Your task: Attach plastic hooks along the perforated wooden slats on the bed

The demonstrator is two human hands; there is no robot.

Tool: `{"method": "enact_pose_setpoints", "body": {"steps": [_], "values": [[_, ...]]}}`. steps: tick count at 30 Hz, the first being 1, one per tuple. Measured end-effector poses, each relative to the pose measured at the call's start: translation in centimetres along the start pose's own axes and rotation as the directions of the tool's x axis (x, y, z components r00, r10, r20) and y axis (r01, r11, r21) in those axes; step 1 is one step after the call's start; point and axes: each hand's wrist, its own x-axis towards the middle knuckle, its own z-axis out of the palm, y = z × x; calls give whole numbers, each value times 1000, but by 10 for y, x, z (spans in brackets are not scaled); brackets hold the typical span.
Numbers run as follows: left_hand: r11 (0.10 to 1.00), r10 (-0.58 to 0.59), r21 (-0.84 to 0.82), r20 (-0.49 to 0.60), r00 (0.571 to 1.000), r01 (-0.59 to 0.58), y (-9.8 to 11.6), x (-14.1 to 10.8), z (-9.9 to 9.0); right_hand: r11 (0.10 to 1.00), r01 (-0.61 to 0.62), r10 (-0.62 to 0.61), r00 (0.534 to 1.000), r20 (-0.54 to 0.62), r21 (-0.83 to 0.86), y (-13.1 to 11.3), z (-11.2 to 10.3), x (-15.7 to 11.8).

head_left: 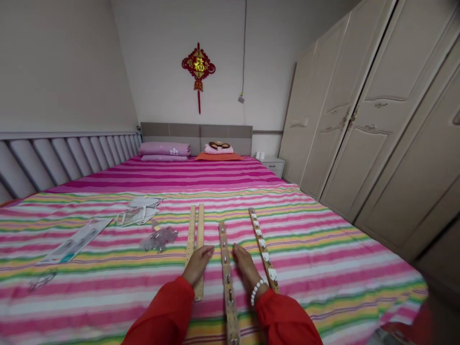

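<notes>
A narrow strip with several metal hooks (pixel 226 268) lies lengthwise on the striped sheet between my two hands. My left hand (pixel 199 263) hovers over two plain wooden strips with holes (pixel 190 230), its fingers loosely bent and nothing visible in them. On the other side, my right hand (pixel 247 264) is beside the hooked strip, fingers forward and slightly apart, holding nothing that I can see. Just right of it lies a wooden strip carrying several white hooks (pixel 262 243). Whether either hand touches the strips is unclear.
Small clear plastic packets (pixel 159 239) lie on the left of the bed. Past them are crumpled packaging (pixel 139 211), a long white packaging card (pixel 75 241) and a small clear piece (pixel 43 279). A bed rail (pixel 72 160) runs along the left; wardrobes (pixel 359 120) stand right.
</notes>
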Motion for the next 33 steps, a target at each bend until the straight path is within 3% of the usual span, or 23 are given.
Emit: {"method": "enact_pose_setpoints", "body": {"steps": [3,8,12,19,26,33], "values": [[965,150,216,7,989,-148,0,-8,5,991,48,-44,999,32,-126,-4,3,-1],[815,305,478,125,944,-326,2,-5,28,957,129,-106,989,101,-261,-8,9,4],[779,276,569,68,959,-264,10,9,38,957,197,-164,973,162,-214,-10,10,11],[908,150,406,-74,986,-108,14,30,40,996,60,-52,991,121,-64,-9,15,23],[960,84,277,-112,990,-50,-1,40,41,995,45,-35,994,105,-90,-2,17,28],[962,8,273,-9,1000,-5,-8,52,39,995,42,-33,994,102,-88,10,17,37]]}}
